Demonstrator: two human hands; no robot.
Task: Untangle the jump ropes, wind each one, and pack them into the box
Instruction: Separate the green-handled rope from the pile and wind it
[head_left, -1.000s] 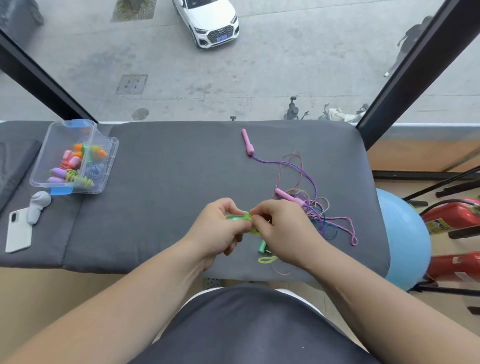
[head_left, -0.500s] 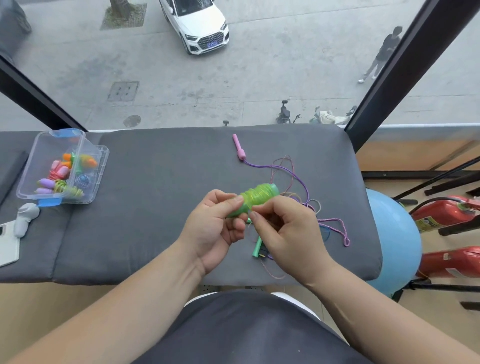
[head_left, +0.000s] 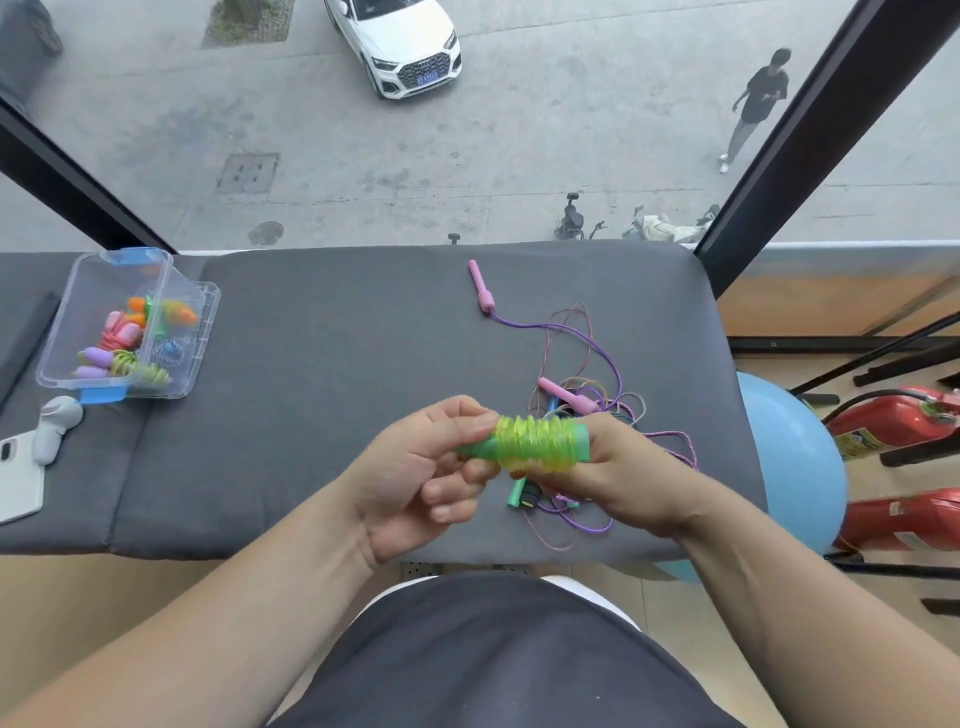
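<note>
A green jump rope (head_left: 537, 441), its yellow-green cord wound round the green handles, is held level above the grey cushion (head_left: 322, 395). My left hand (head_left: 415, 473) pinches its left end and my right hand (head_left: 618, 478) grips its right end. Behind my right hand lies a tangle of ropes (head_left: 587, 374): a purple cord with two pink handles (head_left: 480, 286), thinner cords and a loose green handle (head_left: 515, 493). A clear plastic box (head_left: 130, 327) with blue clips stands at the far left and holds several wound ropes.
A white phone (head_left: 18, 478) and a small grey device (head_left: 54, 428) lie left of the box's near end. A blue ball (head_left: 789, 467) and two red fire extinguishers (head_left: 898, 421) stand right of the cushion. A window lies beyond the cushion's far edge.
The wound green rope has been lifted from low over the cushion and turned level between both hands. The view has tilted down and shifted a little.
</note>
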